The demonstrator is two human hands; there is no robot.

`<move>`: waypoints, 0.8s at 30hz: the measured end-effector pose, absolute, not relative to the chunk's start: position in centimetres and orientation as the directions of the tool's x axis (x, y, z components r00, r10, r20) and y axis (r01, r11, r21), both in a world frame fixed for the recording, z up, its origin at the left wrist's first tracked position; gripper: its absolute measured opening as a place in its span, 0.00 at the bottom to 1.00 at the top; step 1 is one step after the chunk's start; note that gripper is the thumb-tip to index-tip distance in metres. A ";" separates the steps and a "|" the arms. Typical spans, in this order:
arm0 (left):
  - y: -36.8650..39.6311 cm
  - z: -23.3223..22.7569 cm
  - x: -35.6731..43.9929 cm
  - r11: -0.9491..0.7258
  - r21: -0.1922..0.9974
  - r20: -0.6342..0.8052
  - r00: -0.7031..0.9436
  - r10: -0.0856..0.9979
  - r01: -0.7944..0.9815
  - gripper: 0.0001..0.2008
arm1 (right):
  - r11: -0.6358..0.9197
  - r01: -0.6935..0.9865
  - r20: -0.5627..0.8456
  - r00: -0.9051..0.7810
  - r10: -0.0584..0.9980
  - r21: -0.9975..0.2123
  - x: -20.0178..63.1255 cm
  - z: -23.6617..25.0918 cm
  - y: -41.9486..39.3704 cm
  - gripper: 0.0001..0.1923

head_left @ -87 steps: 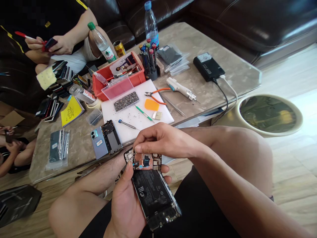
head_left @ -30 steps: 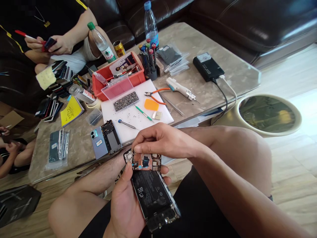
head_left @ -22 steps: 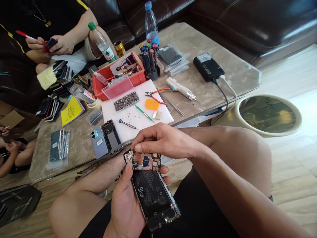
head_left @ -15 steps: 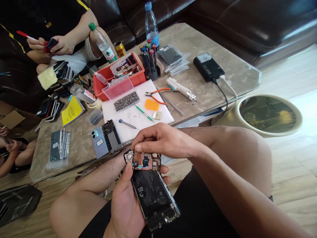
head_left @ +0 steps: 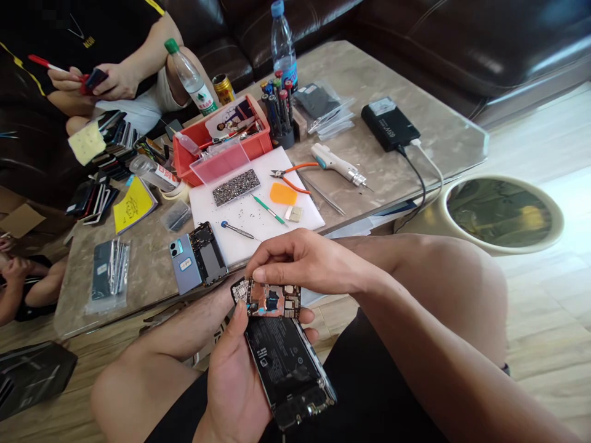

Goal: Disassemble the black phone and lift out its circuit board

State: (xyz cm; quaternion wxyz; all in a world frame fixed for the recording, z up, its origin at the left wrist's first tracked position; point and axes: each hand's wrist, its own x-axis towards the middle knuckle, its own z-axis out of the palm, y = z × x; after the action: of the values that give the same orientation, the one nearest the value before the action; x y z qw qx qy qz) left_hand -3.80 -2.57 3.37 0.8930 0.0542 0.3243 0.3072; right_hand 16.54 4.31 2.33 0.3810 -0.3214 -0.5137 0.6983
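Over my lap, my left hand [head_left: 237,369] cradles an opened phone [head_left: 289,369] from below, its black battery and lower parts facing up. My right hand [head_left: 300,261] pinches a copper-coloured circuit board [head_left: 272,299] by its upper edge, thumb on the near side. The board is tilted over the phone's top end, and my left thumb touches its left corner. Whether the board is still joined to the phone cannot be seen. Nearby on the table lies another opened phone [head_left: 207,255] beside its blue back cover [head_left: 186,261].
A white mat [head_left: 207,227] holds a screw box [head_left: 236,187], a blue-capped screwdriver [head_left: 237,231], a green tool [head_left: 268,209] and orange-handled cutters [head_left: 295,178]. Behind are a red bin [head_left: 184,169], bottles and an electric screwdriver [head_left: 337,165]. A bucket [head_left: 558,215] stands right; another person sits opposite.
Both hands keep the same hold on the phone and the circuit board. The view has shifted very slightly; nothing else has visibly moved.
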 end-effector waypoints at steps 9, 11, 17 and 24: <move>-2.6 3.2 -3.9 0.811 0.287 -0.542 0.611 0.577 -0.510 0.18 | -0.188 -0.215 -0.056 -0.504 0.862 -0.958 16.5 2.2 4.4 0.10; -2.6 3.2 -3.8 0.811 0.287 -0.547 0.608 0.575 -0.509 0.18 | -0.190 -0.221 -0.054 -0.504 0.862 -0.957 16.5 2.2 4.4 0.09; -2.6 3.3 -3.8 0.812 0.281 -0.539 0.616 0.575 -0.512 0.18 | -0.196 -0.224 -0.059 -0.503 0.862 -0.955 16.5 2.2 4.3 0.09; -2.6 3.3 -4.0 0.816 0.273 -0.533 0.626 0.569 -0.510 0.19 | -0.202 -0.228 -0.061 -0.504 0.861 -0.952 16.5 2.2 4.4 0.08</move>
State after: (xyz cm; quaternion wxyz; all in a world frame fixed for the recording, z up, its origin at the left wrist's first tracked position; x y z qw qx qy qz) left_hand -3.96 -2.61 3.26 0.9004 0.0477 0.3119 0.2995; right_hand 16.53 4.37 2.22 0.3849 -0.3158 -0.5011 0.7078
